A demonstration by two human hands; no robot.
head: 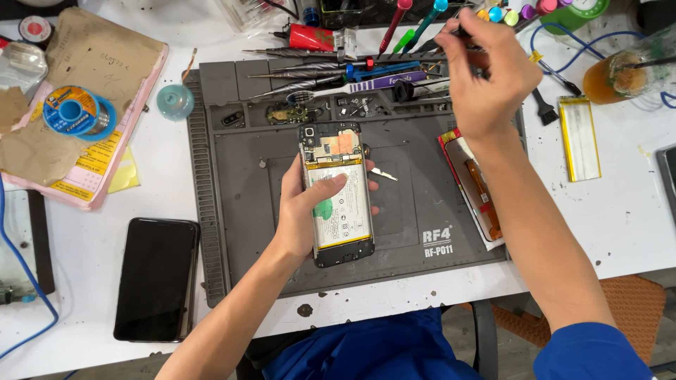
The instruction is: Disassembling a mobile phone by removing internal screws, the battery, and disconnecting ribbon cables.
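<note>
My left hand [304, 204] grips an opened phone [338, 193] with its back cover off, the battery and circuit board showing, held over the grey repair mat [422, 204]. The thumb rests across the battery. My right hand [486, 67] is raised at the mat's far right edge, fingers pinched on a thin dark tool [458, 32] among the tools there. A small metal part [384, 173] lies on the mat just right of the phone.
Screwdrivers and tweezers [317, 70] fill the mat's back row. A phone screen panel [475, 190] lies right of the mat, a loose battery [579, 137] farther right. A black phone [156, 278] lies front left, a solder spool [74, 111] on papers back left, a drink cup [627, 74] back right.
</note>
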